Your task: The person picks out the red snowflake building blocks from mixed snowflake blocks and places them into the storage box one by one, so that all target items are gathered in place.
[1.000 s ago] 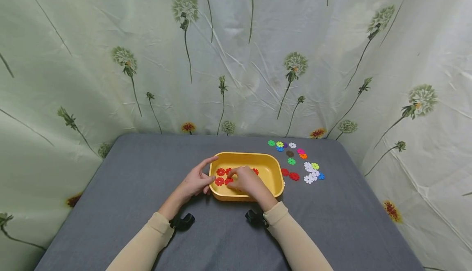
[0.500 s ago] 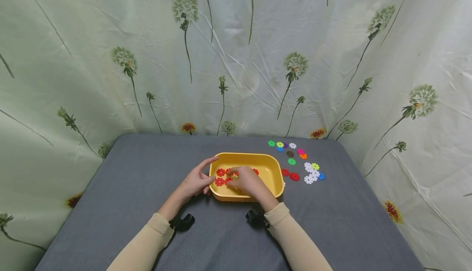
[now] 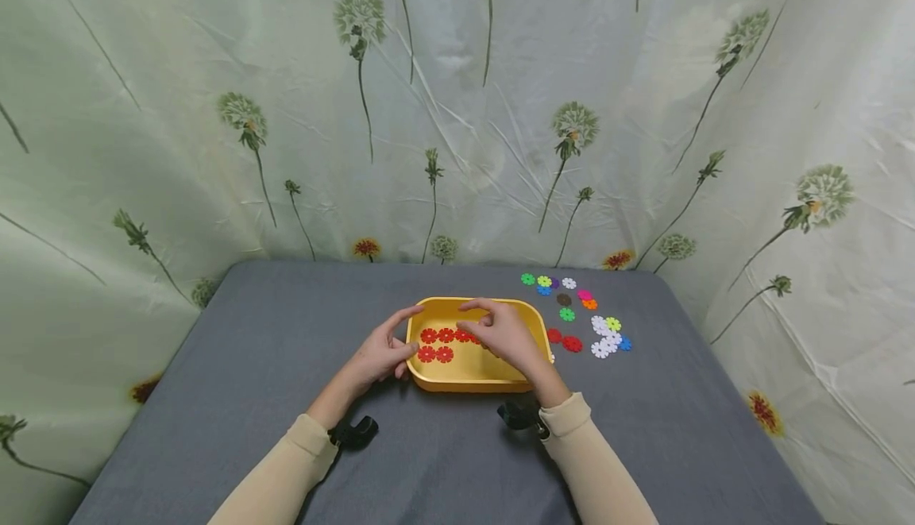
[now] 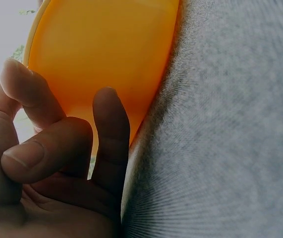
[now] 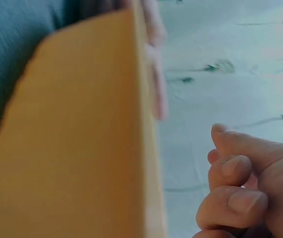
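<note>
A yellow plastic tub (image 3: 479,387) stands on the grey cloth. Red flower-shaped plastic discs (image 3: 445,354) lie in two rows on its floor, at the left and middle. My left hand (image 3: 379,354) grips the tub's left end, thumb at the rim and index finger stretched toward the far corner. In the left wrist view, the other fingers of that left hand (image 4: 67,153) bend beside the outer wall. My right hand (image 3: 506,336) hovers over the tub's right half, thumb and index finger apart. Nothing shows between the fingers of the right hand (image 5: 245,183) in the right wrist view.
Right of the tub lie two red discs (image 3: 572,344) and a cluster of white discs (image 3: 605,342) with a yellow-green and a blue one. Green, brown, pink, and orange discs (image 3: 589,304) are scattered farther back. A flower-print curtain (image 3: 457,112) hangs behind the table.
My right hand has lifted off the red discs at the left and moved right and back over the tub, uncovering the two rows. My left hand has stayed at the tub's end.
</note>
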`<state>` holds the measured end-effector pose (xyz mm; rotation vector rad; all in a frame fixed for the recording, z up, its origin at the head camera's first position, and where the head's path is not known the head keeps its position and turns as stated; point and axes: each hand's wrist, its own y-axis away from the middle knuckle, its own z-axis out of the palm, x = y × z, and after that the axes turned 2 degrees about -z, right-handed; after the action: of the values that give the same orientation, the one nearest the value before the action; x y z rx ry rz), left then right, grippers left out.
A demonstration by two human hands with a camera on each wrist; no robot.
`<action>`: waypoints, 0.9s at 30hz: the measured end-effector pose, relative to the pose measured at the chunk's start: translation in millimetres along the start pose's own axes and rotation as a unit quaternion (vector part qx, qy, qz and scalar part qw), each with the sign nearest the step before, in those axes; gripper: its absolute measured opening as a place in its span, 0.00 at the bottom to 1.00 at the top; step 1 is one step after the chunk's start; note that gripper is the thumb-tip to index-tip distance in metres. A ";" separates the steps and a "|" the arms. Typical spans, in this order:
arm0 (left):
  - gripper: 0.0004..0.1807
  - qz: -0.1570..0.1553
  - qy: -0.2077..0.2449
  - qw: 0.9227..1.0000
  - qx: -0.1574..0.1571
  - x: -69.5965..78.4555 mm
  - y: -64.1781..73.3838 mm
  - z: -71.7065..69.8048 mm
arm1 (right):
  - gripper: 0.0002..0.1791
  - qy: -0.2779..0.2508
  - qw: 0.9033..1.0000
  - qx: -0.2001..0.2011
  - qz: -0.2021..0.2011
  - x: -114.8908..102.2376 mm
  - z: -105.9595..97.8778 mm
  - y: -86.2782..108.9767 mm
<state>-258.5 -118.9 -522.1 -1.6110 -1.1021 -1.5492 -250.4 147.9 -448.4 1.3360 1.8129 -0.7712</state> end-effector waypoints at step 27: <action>0.38 0.004 -0.008 1.000 0.006 -2.9 -2.0 -1.3 | 0.31 -0.049 0.995 0.014 0.087 98.8 -141.4 42.9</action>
<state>-260.7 -119.6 -525.1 -1.6204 -1.1108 -1.5242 -257.0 325.3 -456.1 1.4275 1.5917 -0.7565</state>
